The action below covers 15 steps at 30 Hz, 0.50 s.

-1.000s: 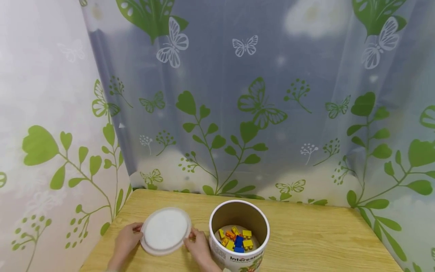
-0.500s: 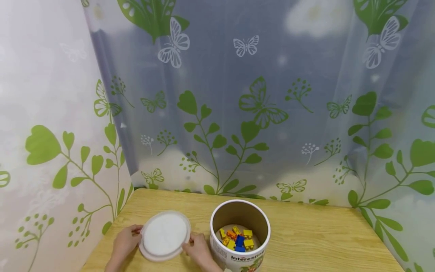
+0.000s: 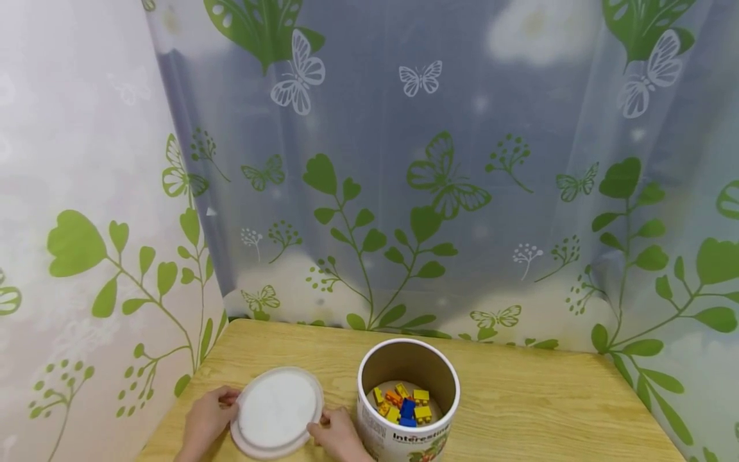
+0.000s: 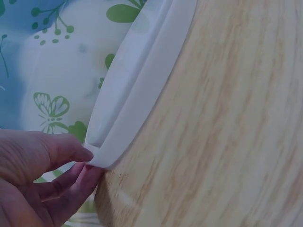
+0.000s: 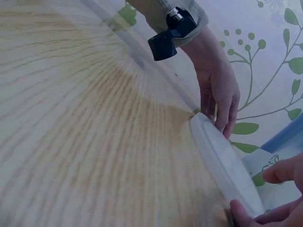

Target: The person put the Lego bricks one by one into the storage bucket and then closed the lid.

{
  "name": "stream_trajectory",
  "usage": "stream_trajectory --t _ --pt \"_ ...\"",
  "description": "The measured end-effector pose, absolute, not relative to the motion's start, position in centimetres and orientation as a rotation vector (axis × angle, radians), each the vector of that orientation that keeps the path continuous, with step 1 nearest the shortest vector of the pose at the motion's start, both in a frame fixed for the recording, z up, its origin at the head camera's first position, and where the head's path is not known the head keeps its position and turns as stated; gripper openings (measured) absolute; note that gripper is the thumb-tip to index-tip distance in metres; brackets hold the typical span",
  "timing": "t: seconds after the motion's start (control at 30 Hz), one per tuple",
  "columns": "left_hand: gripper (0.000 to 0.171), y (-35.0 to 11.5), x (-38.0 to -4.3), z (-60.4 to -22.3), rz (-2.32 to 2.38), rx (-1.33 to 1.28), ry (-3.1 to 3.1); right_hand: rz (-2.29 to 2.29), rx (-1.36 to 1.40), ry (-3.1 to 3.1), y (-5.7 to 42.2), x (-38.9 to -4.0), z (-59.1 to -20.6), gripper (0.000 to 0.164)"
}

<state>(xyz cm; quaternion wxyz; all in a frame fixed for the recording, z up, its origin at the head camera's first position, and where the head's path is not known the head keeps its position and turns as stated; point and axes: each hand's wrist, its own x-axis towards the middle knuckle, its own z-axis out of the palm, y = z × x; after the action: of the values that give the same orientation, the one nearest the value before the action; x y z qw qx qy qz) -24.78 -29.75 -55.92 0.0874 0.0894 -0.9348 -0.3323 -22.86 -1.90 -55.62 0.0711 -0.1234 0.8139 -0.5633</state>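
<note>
A round white lid (image 3: 278, 410) is held level at or just above the tabletop; I cannot tell if it touches the wood. My left hand (image 3: 208, 420) pinches its left rim, thumb above and fingers at the edge, as the left wrist view (image 4: 52, 175) shows. On the opposite rim is my right hand (image 3: 339, 436), its thumb against the lid and one finger raised off it in the right wrist view. Right of that hand stands an open white printed bucket (image 3: 378, 433), with yellow, orange and blue toy bricks (image 3: 407, 409) at its bottom.
A light wood table (image 3: 537, 404) extends to the right of the bucket and behind it. A curtain (image 3: 369, 160) printed with leaves and butterflies hangs along the back and the left side.
Both hands have brought the lid a little toward me and slightly left, keeping their places on its rim. The bucket and the bricks have stayed put.
</note>
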Motion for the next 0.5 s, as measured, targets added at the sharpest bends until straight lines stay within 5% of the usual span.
stream_trajectory --t 0.2,0.5 --pt "0.022 -30.2 -24.7 -55.8 -1.002 0.256 -2.762 -1.767 -0.331 2.493 -2.1 -22.9 -55.9 0.040" --pt "0.030 -30.6 -24.4 -52.7 -1.525 0.282 -2.610 -2.377 -0.195 1.846 -3.5 -22.6 -54.1 0.052"
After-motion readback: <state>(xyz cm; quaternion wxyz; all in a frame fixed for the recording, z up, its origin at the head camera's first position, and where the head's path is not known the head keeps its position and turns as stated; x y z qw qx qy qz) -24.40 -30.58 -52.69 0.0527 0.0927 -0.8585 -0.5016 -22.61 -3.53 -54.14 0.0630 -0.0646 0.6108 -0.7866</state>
